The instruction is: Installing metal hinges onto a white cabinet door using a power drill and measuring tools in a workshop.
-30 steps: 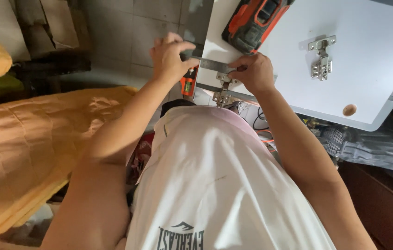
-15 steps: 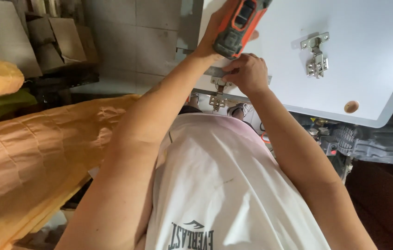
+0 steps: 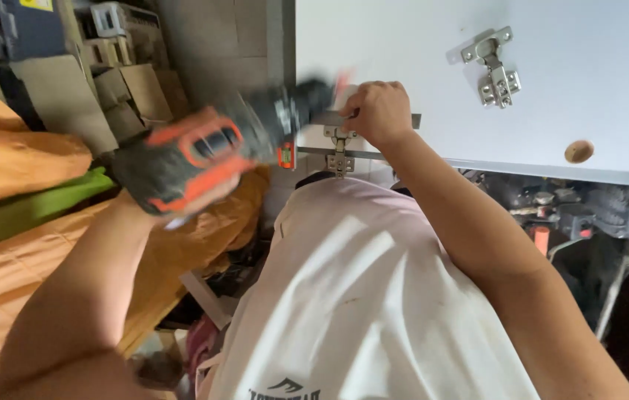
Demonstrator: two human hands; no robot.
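We hold a cordless drill [image 3: 211, 152] in our left hand [image 3: 207, 194], its orange and black body blurred and lying roughly level, with the front end pointing right toward the near edge of a white panel [image 3: 588, 89]. Our left fingers are clenched around the drill's grip, though the blur hides exactly how they wrap it.

Our right hand [image 3: 377, 111] rests at the panel's near left corner, its fingers curled down over the edge and onto a thin metal strip [image 3: 329, 118] that runs along it. We cannot tell whether the fingers pinch the strip or only press on it. Just below that hand, a small silver hinge [image 3: 339, 152] sits at the panel's edge, with the drill's front end just to its left.

The panel lies flat as our work surface. On its face, well apart from our right hand, lies a second silver hinge [image 3: 493, 67], and nearer the right corner is a round hole [image 3: 579, 151] showing wood colour.

To our left lie orange cloth [image 3: 25, 244] and a green fold [image 3: 25, 211], with cardboard boxes [image 3: 129, 89] behind them. Our white shirt [image 3: 359, 296] fills the lower middle of the view.
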